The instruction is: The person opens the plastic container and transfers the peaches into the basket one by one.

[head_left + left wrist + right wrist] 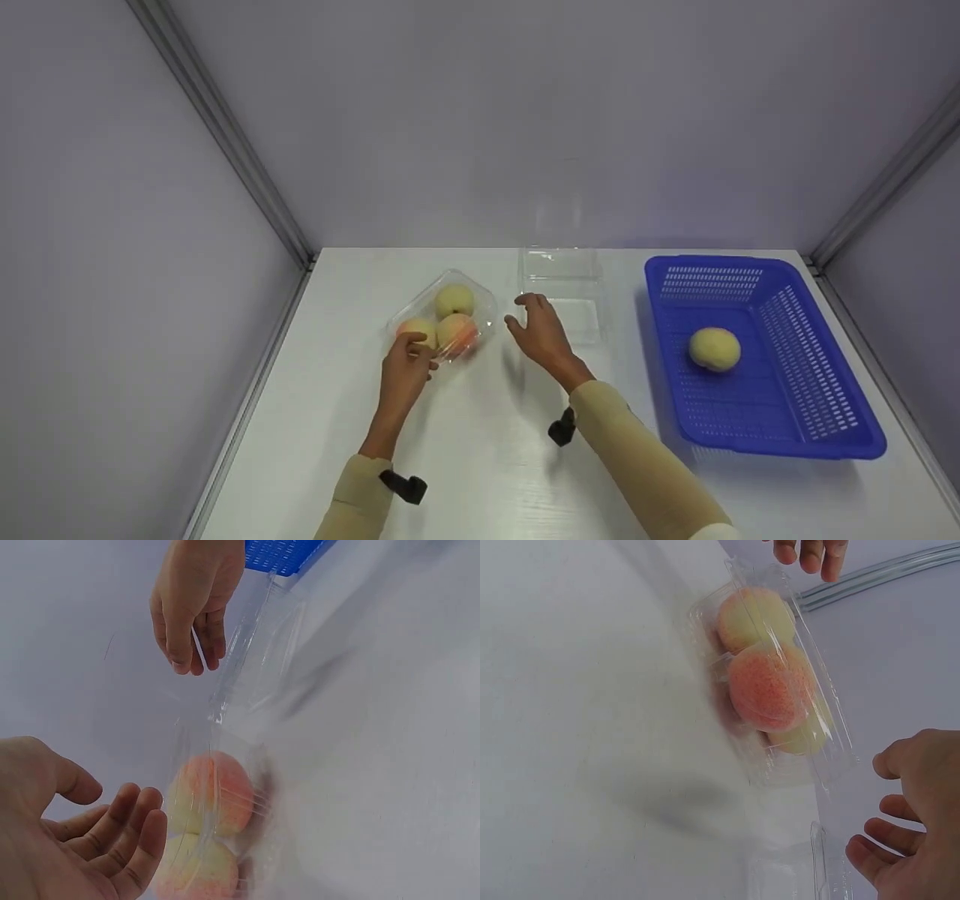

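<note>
Three peaches sit together in a clear plastic container (486,304) on the left of the table: a pale yellow peach (454,299) at the back, and a pink-blushed peach (459,331) and another peach (196,870) in front. Clear plastic passes over them in the right wrist view. My left hand (403,379) hovers at the container's near left side, fingers loosely bent and nothing in them. To the right of that container, my right hand (542,334) is held above the table with thumb and fingers apart. It overlaps the left edge of a second clear container (581,319), whose lid stands raised.
A blue plastic basket (671,390) with perforated sides stands on the right of the white table (480,465), one yellow peach (715,349) inside. Grey walls (480,135) enclose the table at the back and both sides.
</note>
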### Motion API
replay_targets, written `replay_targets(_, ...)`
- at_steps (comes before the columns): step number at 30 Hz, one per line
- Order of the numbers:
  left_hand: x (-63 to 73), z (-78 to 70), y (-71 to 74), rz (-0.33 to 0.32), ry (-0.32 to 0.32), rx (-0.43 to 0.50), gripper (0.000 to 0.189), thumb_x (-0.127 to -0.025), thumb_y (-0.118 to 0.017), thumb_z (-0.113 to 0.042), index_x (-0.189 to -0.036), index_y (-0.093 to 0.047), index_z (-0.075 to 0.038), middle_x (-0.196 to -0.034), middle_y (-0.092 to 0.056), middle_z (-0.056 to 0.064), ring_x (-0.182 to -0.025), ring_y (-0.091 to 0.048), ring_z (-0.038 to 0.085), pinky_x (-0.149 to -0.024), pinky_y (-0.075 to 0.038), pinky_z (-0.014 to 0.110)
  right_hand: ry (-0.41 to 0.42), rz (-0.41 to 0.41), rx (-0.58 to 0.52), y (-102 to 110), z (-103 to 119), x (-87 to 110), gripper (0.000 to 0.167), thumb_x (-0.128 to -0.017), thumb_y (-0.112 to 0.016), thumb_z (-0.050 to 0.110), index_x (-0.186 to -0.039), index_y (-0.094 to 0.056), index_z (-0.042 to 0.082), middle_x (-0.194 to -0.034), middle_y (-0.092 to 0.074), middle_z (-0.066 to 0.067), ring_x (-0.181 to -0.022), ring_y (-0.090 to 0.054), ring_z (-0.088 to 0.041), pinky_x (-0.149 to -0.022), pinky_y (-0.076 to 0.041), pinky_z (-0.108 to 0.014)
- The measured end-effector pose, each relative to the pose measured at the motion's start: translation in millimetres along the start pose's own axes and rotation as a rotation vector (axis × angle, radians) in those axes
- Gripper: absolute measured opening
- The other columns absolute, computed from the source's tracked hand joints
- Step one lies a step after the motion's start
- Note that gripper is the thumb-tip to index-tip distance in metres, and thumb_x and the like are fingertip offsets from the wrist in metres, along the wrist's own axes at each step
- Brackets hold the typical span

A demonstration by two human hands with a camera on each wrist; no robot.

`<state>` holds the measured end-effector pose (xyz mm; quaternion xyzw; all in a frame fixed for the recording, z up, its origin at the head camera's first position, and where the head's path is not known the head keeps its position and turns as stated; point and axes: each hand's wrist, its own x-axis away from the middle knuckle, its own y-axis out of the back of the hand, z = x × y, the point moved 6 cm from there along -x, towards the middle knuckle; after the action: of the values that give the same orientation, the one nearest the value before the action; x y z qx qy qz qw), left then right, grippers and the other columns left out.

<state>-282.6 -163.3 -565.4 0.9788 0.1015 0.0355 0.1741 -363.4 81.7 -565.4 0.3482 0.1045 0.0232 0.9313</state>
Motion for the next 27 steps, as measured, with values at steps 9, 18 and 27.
replay_targets(9,-2.9,12.8,13.9,-0.068,0.001,-0.024,0.033,-0.105,-0.055,-0.012,-0.133,-0.061,0.005,-0.112,-0.067,0.018,-0.088,-0.074,0.024,-0.072,-0.060,0.030,-0.055,0.037,-0.015,-9.6,8.8,-10.6,0.045,-0.105,-0.068,0.024,-0.140,-0.057,-0.002,-0.141,-0.059,-0.022,-0.134,-0.059,-0.037,-0.114,-0.050,-0.051)
replay_targets(18,-8.5,25.4,22.3,-0.218,0.019,-0.151,0.029,-0.100,-0.059,-0.011,-0.122,-0.065,0.008,-0.113,-0.064,0.022,-0.104,-0.067,0.034,-0.086,-0.056,0.043,-0.076,0.098,-0.017,-23.0,17.0,-17.6,0.057,-0.107,-0.064,0.026,-0.154,-0.047,-0.002,-0.157,-0.050,-0.025,-0.150,-0.047,-0.040,-0.125,-0.040,-0.052)
replay_targets(27,-12.7,35.6,14.6,-0.152,0.096,-0.097,0.051,-0.100,-0.058,-0.016,-0.138,-0.049,0.017,-0.137,-0.050,0.037,-0.125,-0.059,0.051,-0.110,-0.050,0.058,-0.070,0.177,-0.018,-35.6,16.8,-19.1,0.062,-0.110,-0.058,0.026,-0.159,-0.038,-0.006,-0.164,-0.042,-0.029,-0.155,-0.039,-0.043,-0.130,-0.032,-0.053)
